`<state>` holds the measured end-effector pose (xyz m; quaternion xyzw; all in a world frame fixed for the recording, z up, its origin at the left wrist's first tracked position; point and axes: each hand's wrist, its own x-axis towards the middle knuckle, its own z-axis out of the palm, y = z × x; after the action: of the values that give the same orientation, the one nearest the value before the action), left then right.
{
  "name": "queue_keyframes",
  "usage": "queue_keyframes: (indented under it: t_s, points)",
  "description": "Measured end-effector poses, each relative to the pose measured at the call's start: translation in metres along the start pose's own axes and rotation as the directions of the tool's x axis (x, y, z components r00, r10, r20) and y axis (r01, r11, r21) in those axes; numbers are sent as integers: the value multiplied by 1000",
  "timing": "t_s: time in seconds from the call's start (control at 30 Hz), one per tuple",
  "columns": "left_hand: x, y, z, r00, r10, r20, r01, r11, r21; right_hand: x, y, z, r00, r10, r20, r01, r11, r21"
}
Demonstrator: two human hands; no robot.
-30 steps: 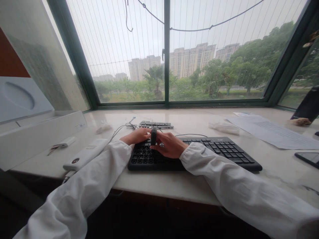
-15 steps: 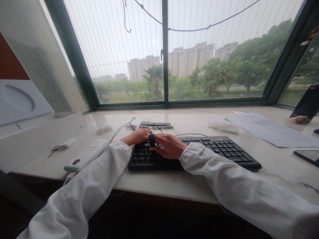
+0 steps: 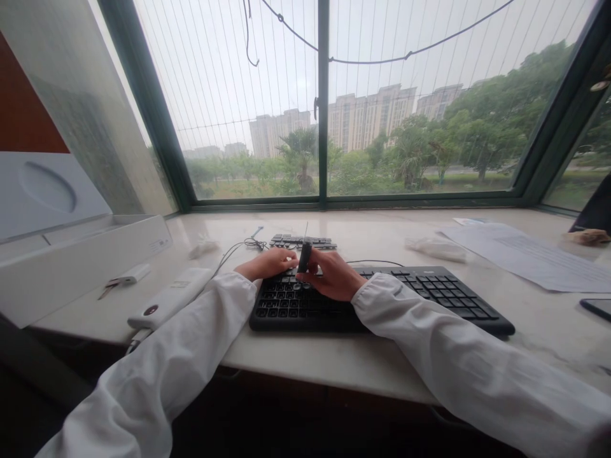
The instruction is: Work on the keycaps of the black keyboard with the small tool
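Observation:
A black keyboard [image 3: 405, 299] lies on the marble-look surface; its left part shows bare key sockets [image 3: 281, 302], while keycaps cover the right. My right hand [image 3: 334, 275] is closed around a small black-handled tool [image 3: 304, 256], held nearly upright over the left half. A thin metal piece points up from the handle. My left hand [image 3: 270, 262] rests at the keyboard's back left corner with curled fingers; what they hold, if anything, is hidden. Behind the hands lie rows of loose keycaps [image 3: 315, 242].
Left of the keyboard are a white power bank [image 3: 176, 296] with a cable, a small white item [image 3: 133, 274] with a key, and an open white box [image 3: 95, 267]. Clear plastic wrap [image 3: 436, 249], printed paper [image 3: 529, 254] and a phone [image 3: 596, 306] lie to the right.
My right hand has turned the black-handled tool upward, so its thin metal piece now shows. My left hand stays near the keyboard's back left corner. The view has shifted slightly.

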<state>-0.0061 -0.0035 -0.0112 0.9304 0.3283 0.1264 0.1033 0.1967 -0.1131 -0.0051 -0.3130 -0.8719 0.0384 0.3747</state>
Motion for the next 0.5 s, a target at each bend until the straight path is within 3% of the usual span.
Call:
queue_keyframes:
  t_s: [0.2, 0.5]
  points:
    - [-1, 0, 0, 1000, -2, 0, 2, 1000, -5, 4, -5, 1, 983, 181, 40, -184, 979, 91]
    - [-2, 6, -3, 1000, 12, -10, -12, 1000, -11, 5, -9, 3, 980, 194, 41, -197, 977, 80]
